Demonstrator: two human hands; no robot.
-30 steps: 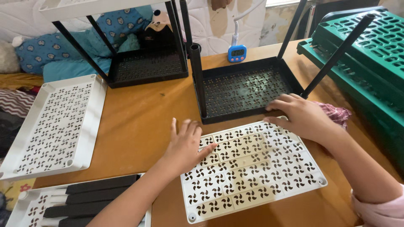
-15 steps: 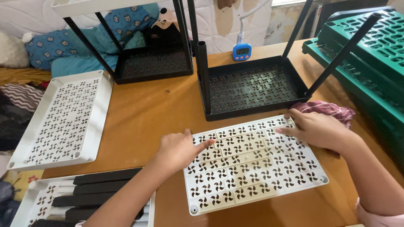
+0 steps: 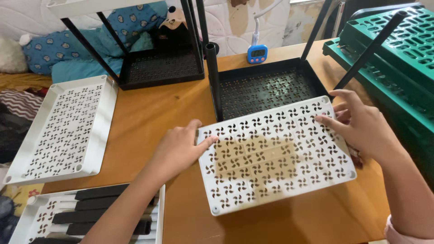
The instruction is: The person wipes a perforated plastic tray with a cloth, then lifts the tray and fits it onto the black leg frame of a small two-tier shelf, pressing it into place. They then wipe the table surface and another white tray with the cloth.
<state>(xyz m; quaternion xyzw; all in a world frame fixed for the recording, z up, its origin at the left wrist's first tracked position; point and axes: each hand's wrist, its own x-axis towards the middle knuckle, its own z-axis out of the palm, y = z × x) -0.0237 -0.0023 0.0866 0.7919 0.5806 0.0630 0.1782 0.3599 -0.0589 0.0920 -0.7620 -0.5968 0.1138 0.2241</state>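
A white perforated shelf tray (image 3: 275, 158) is held tilted above the wooden table (image 3: 149, 117), its far edge raised over a black perforated tray (image 3: 266, 88) with upright black poles. My left hand (image 3: 181, 147) grips the white tray's left edge, thumb on top. My right hand (image 3: 361, 124) holds its right edge, fingers spread across the top.
A second white tray (image 3: 63, 129) lies at the left. Another white tray (image 3: 40, 217) at the bottom left holds black poles (image 3: 108, 203). A black shelf frame (image 3: 158, 68) stands at the back, green crates (image 3: 393, 49) at the right, and a small blue timer (image 3: 257, 53) behind.
Both hands have shifted from lying on the white tray to gripping its side edges. The tray has been lifted off the table and tilted toward the black tray.
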